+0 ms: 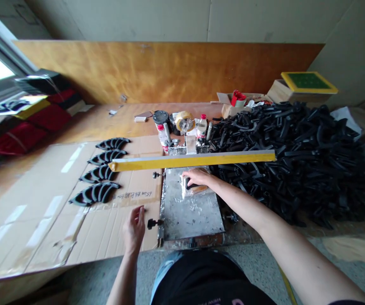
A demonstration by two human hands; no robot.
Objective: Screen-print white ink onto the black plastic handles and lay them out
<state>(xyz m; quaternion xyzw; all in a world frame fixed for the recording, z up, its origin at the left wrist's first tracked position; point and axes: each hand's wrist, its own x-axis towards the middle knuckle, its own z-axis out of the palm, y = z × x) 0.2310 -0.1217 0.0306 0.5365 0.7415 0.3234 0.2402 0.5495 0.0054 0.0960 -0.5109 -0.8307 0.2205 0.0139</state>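
Observation:
My right hand [198, 175] reaches under a long yellow-edged bar [192, 161] to a small tape-covered block on a grey metal plate [185, 220]. Its fingers are closed around a black plastic piece [188, 182] on that block, mostly hidden by the hand. Over the cardboard [106, 233], left of the plate, my left hand [134, 226] hovers with loosely bent fingers and nothing visible in it. Several rows of curved black pieces [95, 193] lie on the cardboard beyond it.
A large heap of black plastic parts [284, 169] covers the right side. Red-capped bottles [202, 126], a dark tub [161, 117] and a tape roll [185, 122] stand behind the plate. Black knobs [152, 223] stick out at its left edge. Stacked boxes [30, 127] sit far left.

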